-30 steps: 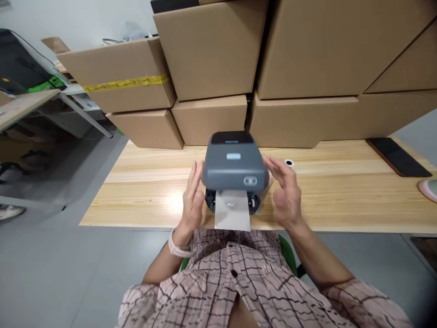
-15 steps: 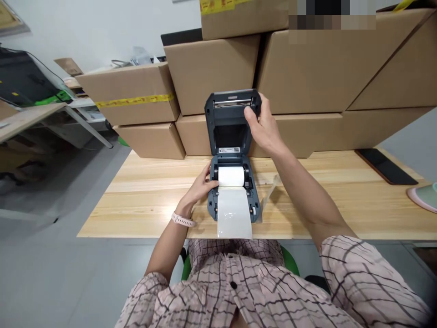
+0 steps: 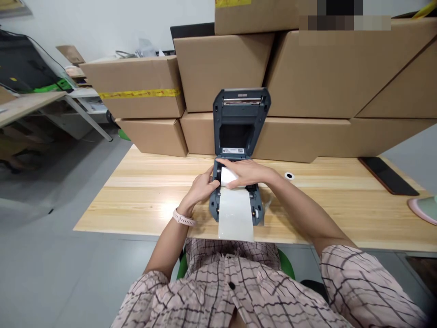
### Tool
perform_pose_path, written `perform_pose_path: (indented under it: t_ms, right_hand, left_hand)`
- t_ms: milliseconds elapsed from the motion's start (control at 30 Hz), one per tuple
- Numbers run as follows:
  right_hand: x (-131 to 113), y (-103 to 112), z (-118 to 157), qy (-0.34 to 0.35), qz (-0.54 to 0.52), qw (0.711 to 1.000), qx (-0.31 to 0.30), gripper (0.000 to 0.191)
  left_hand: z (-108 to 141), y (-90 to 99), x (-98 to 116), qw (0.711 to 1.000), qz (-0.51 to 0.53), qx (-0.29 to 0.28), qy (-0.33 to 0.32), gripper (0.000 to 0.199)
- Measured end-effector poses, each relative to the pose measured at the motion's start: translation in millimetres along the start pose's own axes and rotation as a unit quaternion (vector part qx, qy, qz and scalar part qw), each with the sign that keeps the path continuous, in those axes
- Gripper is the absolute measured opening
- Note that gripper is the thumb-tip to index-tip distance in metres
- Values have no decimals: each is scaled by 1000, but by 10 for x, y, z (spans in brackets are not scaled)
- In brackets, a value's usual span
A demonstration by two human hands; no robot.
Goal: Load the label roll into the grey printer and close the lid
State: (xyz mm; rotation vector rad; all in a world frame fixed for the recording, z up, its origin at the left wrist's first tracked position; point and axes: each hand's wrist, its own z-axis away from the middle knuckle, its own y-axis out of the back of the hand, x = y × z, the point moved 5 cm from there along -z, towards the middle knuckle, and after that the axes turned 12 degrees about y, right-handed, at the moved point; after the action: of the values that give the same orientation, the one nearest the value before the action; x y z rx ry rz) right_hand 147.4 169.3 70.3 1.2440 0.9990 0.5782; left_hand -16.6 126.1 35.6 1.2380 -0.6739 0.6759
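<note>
A dark grey label printer (image 3: 241, 116) stands on the wooden table with its lid raised, the lid's inner side facing me. Inside lies a white label roll (image 3: 226, 175). Its pale label strip (image 3: 235, 212) runs out over the front of the printer to the table edge. My left hand (image 3: 202, 187) grips the printer's left side, thumb over the rim. Across the roll reaches my right hand (image 3: 248, 173), fingers on its far side and thumb on its near side; it covers the roll's right part.
Cardboard boxes (image 3: 221, 73) are stacked along the back of the table (image 3: 136, 191). A small white ring with a dark centre (image 3: 289, 176) lies right of the printer. Farther right are a black phone (image 3: 389, 175) and a green and pink object (image 3: 425, 207).
My right hand has let go of the raised lid and come down onto the label roll. The lid stays up by itself. My left hand keeps its place on the printer's side.
</note>
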Motion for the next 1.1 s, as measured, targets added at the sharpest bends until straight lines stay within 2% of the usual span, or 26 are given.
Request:
perform_pose_path:
  t_ms: [100,200,267,333,400,467,567,700,767,867,967,1033,1100]
  right_hand:
    - [61,7,-94,-16,-5,1000,-14,104]
    - [6,197,30,58,-99,993,23,100]
    - [-10,430,267,125,-182,972,78,99]
    - [72,669,578,151,-229,951,144,105]
    - [259,818,884,124,-244,941,201,113]
    - [504,850,1132,73,-240,937,245,112]
    - [869,742,1342,-19,-181,942,284,106]
    - [1194,440,1298,-133,-159,950,233,102]
    - [1262,298,1200,-155,-181,951,199,100]
    - [1308,170,1118,-160,-204,948,184,95]
    - [1333,121,1264,-157,-279,921,220,100]
    - [1322,96,1487,-156,-344,888,261,105]
    - [1266,9,1718,-168,-388,866,267,101]
  left_hand:
    - [-17,-1,-10,1000,3,-8,-5,65]
    - [-11,-5,-21,1000,17,-9,-9,66]
    - [5,-9,-15,999,33,-10,-12,67]
    - [23,-13,1,999,48,-12,-16,69]
    - [36,-10,16,998,59,-9,-18,69]
    - [37,-7,19,998,66,-5,-17,68]
    - [19,-16,-10,997,75,-6,-9,68]
    - [-17,-34,-73,997,74,-7,1,69]
    - [-31,-41,-91,997,71,-9,1,71]
    - [-43,-45,-95,997,77,-14,0,75]
    - [-45,-44,-80,997,78,-13,0,76]
    - [-44,-41,-69,997,72,-10,1,76]
    - [-44,-38,-60,998,62,-6,1,75]
